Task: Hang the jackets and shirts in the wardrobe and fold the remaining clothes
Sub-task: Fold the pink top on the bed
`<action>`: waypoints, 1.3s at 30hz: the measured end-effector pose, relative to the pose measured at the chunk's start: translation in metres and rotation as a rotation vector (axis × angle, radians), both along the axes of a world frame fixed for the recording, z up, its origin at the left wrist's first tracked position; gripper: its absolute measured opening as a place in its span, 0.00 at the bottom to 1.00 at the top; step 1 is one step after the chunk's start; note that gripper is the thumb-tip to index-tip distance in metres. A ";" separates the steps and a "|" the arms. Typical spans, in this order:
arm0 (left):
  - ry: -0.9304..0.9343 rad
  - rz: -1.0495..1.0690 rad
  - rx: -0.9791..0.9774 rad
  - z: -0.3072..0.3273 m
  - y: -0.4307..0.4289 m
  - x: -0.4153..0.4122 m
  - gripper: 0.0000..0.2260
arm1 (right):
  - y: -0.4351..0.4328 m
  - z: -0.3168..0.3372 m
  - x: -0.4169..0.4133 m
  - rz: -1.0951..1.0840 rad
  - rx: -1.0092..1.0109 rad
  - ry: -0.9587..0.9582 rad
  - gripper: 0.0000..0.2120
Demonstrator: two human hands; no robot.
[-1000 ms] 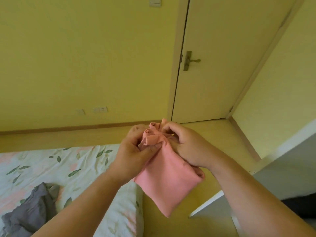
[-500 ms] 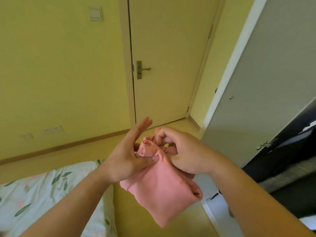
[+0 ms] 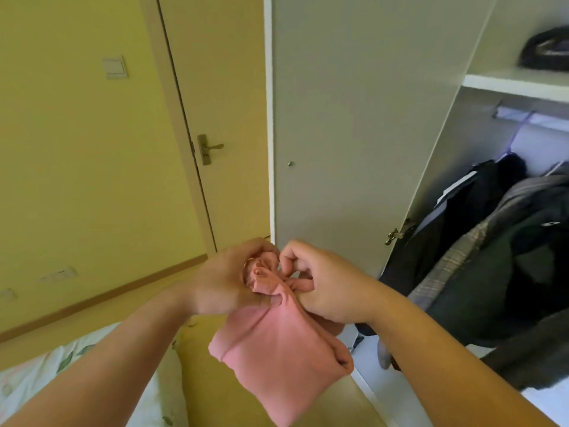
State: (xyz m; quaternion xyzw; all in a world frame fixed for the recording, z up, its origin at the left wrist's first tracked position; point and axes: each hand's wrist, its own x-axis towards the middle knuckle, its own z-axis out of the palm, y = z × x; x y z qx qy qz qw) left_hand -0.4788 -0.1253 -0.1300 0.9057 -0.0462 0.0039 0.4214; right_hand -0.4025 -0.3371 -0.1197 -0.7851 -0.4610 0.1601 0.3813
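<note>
I see the left hand (image 3: pixel 221 278) curled round the bunched top of the pink garment (image 3: pixel 277 359), thumb pressed against the cloth. The right hand (image 3: pixel 323 288) pinches the same bunch from the other side, fingers bent in. The rest of the garment hangs folded below both hands, in the air above the floor (image 3: pixel 215 396), between the bed (image 3: pixel 77 365) and the wardrobe (image 3: pixel 455 149).

My forearms cover part of the bed's leaf-print sheet. The open wardrobe door (image 3: pixel 354 118) stands straight ahead, hiding the right part of the room door (image 3: pixel 221 103); a light switch (image 3: pixel 115 67) sits on the yellow wall.

Inside the wardrobe, dark jackets (image 3: pixel 508 257) hang from the rail (image 3: pixel 529 117), a grey checked one among them. The shelf (image 3: pixel 517 83) above carries a dark bag (image 3: pixel 545 52).
</note>
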 end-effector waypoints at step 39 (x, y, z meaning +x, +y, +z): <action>-0.178 -0.897 0.673 0.120 -0.345 0.115 0.16 | -0.319 0.131 -0.053 -0.865 -0.713 -0.316 0.19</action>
